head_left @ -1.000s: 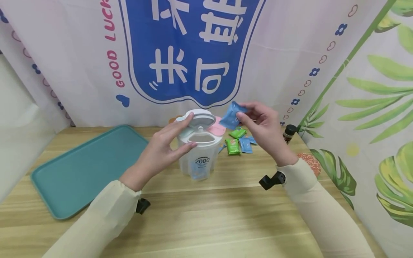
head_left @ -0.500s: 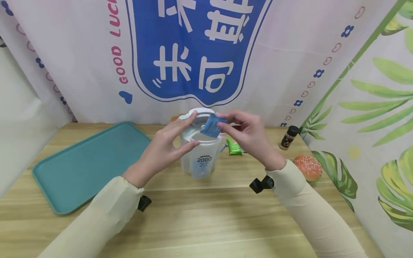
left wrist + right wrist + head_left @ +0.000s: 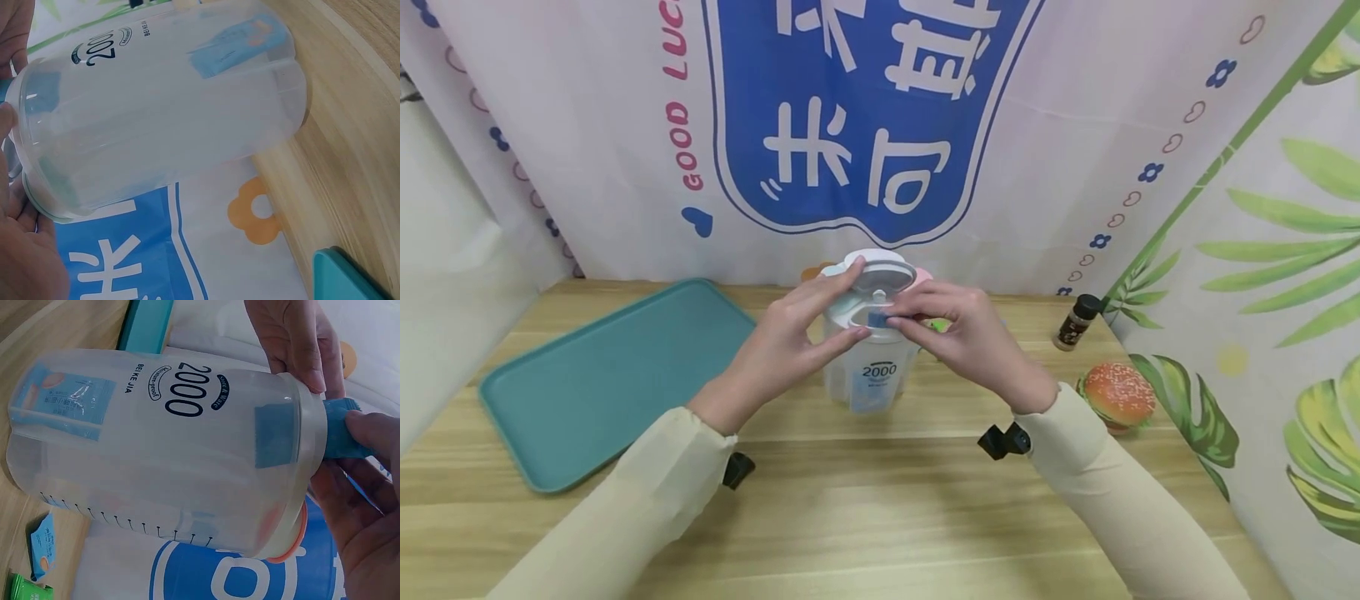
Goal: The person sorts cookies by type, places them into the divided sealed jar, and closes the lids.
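A translucent storage canister [image 3: 872, 385] marked 2000 stands upright on the table, one flap [image 3: 883, 275] of its lid raised. My left hand [image 3: 775, 346] holds the canister's top, with a finger at the raised flap and the thumb at the front rim. My right hand [image 3: 962, 333] pinches a small blue packet [image 3: 342, 428] at the lid opening. The packet's lower part shows through the wall, inside the canister, in the right wrist view. Another blue packet [image 3: 72, 403] lies at the bottom of the canister.
A teal tray [image 3: 613, 387] lies to the left. A toy burger [image 3: 1118, 393] and a black-capped seasoning bottle [image 3: 1077, 322] stand to the right. Beside the canister lie a green packet [image 3: 30, 589] and a blue packet [image 3: 42, 547]. A printed curtain [image 3: 625, 208] hangs behind.
My right hand has carried the blue packet leftward and down, from beside the canister into its lid opening. The left hand has stayed at the lid.
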Motion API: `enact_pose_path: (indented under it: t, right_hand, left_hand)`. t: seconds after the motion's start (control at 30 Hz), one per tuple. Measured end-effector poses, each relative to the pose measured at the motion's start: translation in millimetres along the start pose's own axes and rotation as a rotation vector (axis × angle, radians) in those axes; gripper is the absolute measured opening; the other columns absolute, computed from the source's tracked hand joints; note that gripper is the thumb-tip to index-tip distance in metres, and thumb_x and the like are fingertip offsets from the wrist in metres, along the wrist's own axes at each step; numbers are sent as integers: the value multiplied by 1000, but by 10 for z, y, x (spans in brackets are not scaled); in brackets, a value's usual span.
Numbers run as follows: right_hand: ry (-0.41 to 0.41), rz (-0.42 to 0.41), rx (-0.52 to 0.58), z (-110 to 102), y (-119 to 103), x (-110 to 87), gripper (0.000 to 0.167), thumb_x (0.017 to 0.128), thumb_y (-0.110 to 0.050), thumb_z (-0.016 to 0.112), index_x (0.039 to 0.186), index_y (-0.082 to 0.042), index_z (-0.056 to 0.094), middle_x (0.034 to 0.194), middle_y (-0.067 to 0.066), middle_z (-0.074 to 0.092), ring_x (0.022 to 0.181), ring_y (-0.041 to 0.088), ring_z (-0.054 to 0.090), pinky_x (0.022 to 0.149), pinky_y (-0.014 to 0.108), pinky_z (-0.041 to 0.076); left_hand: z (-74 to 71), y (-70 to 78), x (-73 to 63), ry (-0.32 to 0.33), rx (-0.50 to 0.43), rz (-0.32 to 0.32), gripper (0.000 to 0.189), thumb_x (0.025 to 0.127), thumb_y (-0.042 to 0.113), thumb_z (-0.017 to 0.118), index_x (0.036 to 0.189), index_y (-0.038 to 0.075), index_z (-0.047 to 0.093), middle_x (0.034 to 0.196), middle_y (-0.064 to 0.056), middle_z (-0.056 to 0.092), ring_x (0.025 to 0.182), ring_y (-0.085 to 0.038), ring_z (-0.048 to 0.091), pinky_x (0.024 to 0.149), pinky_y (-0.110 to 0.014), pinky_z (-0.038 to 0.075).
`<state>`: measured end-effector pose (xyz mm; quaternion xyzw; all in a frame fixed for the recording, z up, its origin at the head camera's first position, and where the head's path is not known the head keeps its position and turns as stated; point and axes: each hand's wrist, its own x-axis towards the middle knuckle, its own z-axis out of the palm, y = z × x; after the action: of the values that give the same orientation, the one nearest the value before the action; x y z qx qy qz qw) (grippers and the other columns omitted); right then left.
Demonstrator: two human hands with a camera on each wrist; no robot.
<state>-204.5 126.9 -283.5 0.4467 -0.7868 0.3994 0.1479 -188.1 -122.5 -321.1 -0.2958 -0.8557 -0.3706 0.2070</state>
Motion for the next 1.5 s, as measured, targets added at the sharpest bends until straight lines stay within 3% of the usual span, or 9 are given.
enact_pose_path:
  t: [0.13,0.5,0.77,1.23,1.5]
  right_hand:
    - [-30,14,-34,-1,1,-11,17,91,-1,78,108,-2,81,106,11,82,91,18,78,80,23,64]
    - [-156,33,-112,-8,7,-5,20,96,-6,75,114,-9,81,111,6,82,118,24,73,107,40,59]
    - [-208,27,-166,-5,24,-10,20,100,-10,71,117,-11,81,114,4,80,118,21,70,102,38,61]
    - [-176,-22,-161,-5,16,-45,20,98,-5,71,116,-6,80,114,9,79,112,23,71,93,37,63]
    - [-181,-8,-139,22,55,-52,23,100,-8,69,121,-8,79,118,5,80,116,20,71,100,36,61]
  left_hand:
    - [3,7,0,0,-5,6,80,94,27,80,163,26,39,160,-8,54,147,-31,54,119,-54,48]
    - [1,20,-9,2,-8,11,80,95,25,80,163,24,38,160,-8,53,148,-30,53,120,-53,48]
    - [1,18,1,7,1,17,79,95,25,80,163,24,39,160,-8,53,147,-30,53,119,-52,49]
    - [19,5,15,23,-21,33,79,94,23,81,162,22,40,158,-9,55,146,-29,54,119,-50,49]
    - [15,4,6,18,-17,23,79,94,23,81,162,22,40,160,-9,54,147,-30,53,120,-51,49]
